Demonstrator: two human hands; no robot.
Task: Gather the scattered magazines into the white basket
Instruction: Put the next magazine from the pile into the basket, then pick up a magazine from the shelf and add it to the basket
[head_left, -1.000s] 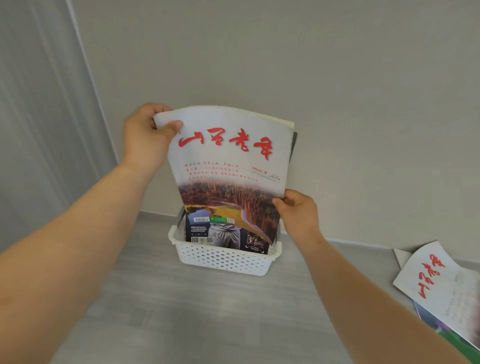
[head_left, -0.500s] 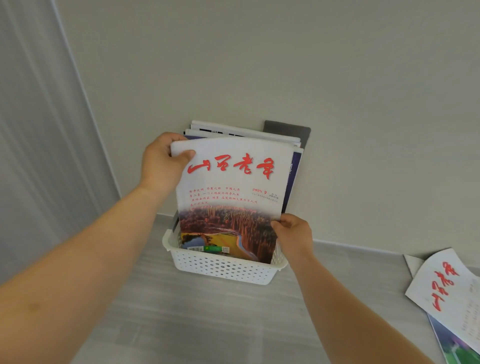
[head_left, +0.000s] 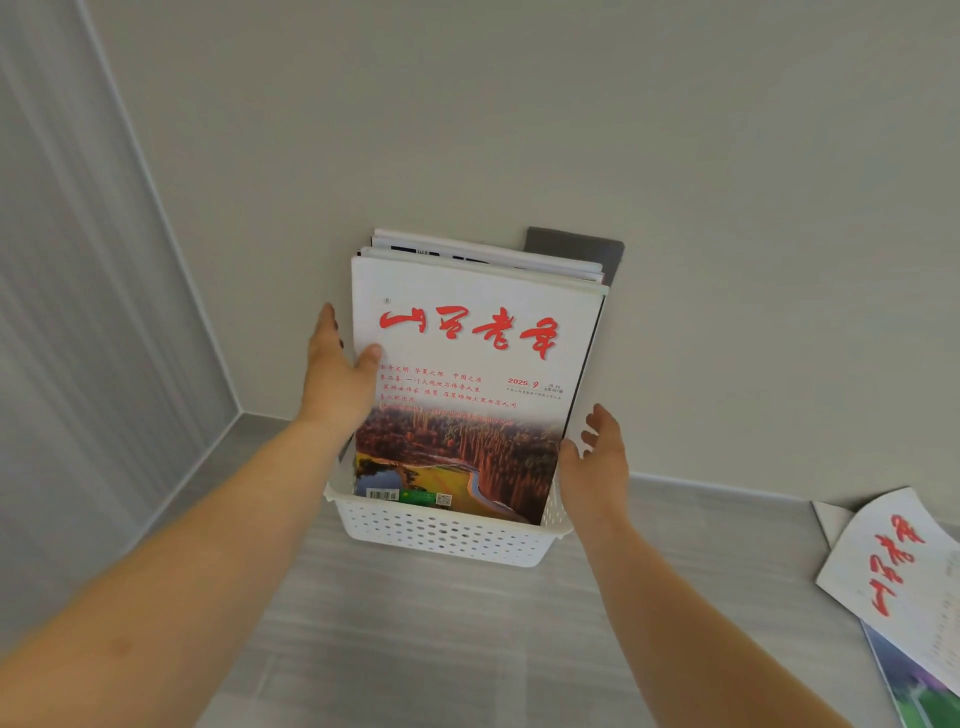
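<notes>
Touching red-titled magazine (head_left: 475, 374) with left hand (head_left: 335, 382): thumb flat on the cover, fingers straight along its left edge, no closed grip. Right hand (head_left: 597, 462) just beside the lower right edge, fingers loosely spread, holding nothing. Magazine upright in white basket (head_left: 441, 535), at the front of the stack (head_left: 488, 254) leaning on the wall (head_left: 519, 130). More loose magazines (head_left: 893, 566) on the floor (head_left: 467, 649), far right.

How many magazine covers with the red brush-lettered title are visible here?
2. The front magazine stands in the white basket; the floor magazine lies at the right edge. Magazines behind or beneath them may hide more.
</notes>
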